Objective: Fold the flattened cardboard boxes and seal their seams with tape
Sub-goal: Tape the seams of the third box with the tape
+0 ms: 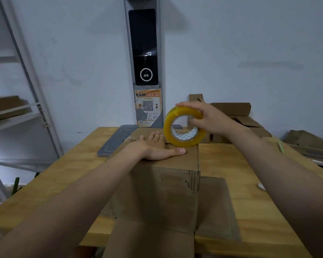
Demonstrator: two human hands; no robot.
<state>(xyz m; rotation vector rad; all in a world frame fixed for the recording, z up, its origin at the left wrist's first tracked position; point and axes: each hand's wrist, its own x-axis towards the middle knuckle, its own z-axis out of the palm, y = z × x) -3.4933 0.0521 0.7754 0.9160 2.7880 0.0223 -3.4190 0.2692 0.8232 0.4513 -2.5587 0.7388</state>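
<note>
Two hands over my box (162,185): left hand (153,147) flat, holding nothing; right hand (211,118) grips tape roll (184,126) (spare cardboard (239,110) behind, scanner post (144,53) beyond).

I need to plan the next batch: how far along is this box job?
Done: one box stands folded on the table. In hand: the left hand presses its top flaps flat while the right hand sets the tape roll at the seam. Left: near flaps lie open; more cardboard waits on the right.
</note>
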